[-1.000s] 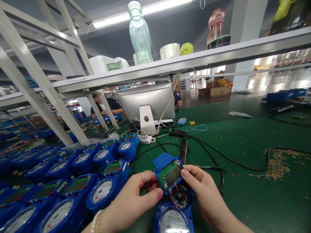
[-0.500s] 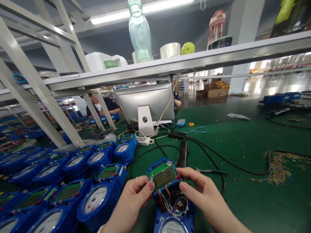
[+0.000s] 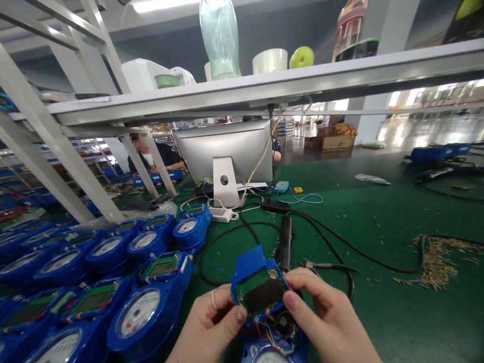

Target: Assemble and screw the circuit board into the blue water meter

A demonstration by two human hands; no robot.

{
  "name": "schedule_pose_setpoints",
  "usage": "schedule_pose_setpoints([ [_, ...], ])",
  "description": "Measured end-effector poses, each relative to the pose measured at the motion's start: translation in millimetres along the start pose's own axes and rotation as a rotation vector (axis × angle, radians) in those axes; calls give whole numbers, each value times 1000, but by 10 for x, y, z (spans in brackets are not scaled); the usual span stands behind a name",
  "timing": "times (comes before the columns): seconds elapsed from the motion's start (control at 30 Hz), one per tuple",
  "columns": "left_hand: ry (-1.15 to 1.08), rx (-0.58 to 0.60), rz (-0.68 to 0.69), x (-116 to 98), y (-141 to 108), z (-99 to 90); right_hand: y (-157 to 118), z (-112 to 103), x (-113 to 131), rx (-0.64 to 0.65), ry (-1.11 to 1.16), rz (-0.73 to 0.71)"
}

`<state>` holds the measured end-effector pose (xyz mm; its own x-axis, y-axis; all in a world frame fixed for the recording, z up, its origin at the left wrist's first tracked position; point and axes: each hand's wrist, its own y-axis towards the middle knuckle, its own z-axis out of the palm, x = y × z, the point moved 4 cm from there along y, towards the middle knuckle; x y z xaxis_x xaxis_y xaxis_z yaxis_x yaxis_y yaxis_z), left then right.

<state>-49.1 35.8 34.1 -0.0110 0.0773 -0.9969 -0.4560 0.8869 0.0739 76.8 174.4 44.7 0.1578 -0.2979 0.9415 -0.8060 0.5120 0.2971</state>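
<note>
Both hands grip a small LCD circuit board in its blue frame [image 3: 260, 291], tilted up above an opened blue water meter [image 3: 278, 348] at the bottom of the view. My left hand [image 3: 214, 320] pinches its left edge between thumb and fingers. On the right edge, my right hand [image 3: 321, 312] does the same, with the thumb on the front corner. Coloured wires [image 3: 272, 335] run from below the board into the meter's open compartment. The screen looks dark. The meter's dial is partly cut off by the lower frame edge.
Several blue meters [image 3: 141, 312] stand in rows at left. A black-handled tool [image 3: 286, 242], pliers [image 3: 328, 266] and black cables lie beyond my hands. Small brass-coloured pieces [image 3: 438, 262] are scattered at right. A monitor [image 3: 227, 146] stands under a shelf [image 3: 242, 93]; a person sits behind.
The board has tilted so its screen went from showing digits to dark, and its blue back edge shows more. Both hands stay on it. The view has shifted slightly.
</note>
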Motion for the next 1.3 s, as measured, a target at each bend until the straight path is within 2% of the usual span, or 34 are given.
schedule_pose_setpoints([
  [0.1,143,43,46,-62,-2,-14,-15,-13,54,-15,-51,-87],
  [0.2,221,24,76,-90,-10,-39,-5,-12,82,-26,-112,-142],
  [0.3,133,-21,7,-31,-18,-64,7,0,64,-34,-107,-165],
  [0.37,66,-51,-52,31,-19,-69,-1,-9,44,-94,-91,-187],
  [0.47,19,-68,-52,75,-11,-50,-33,-5,16,-159,-88,-206],
  [0.57,7,-69,-2,61,-3,-27,-52,30,-7,-124,-30,-151],
  [0.67,3,-68,22,39,-6,-27,-54,41,-29,-87,40,-25],
  [0.8,-34,-78,-54,108,-8,-65,-33,16,9,-36,58,16],
  [0.9,-137,-73,-102,201,1,-87,8,17,46,37,224,22],
  [1.0,-170,-87,-120,271,13,-104,40,39,47,71,381,107],
  [1.3,-235,-134,-117,296,6,-76,34,29,82,87,414,220],
])
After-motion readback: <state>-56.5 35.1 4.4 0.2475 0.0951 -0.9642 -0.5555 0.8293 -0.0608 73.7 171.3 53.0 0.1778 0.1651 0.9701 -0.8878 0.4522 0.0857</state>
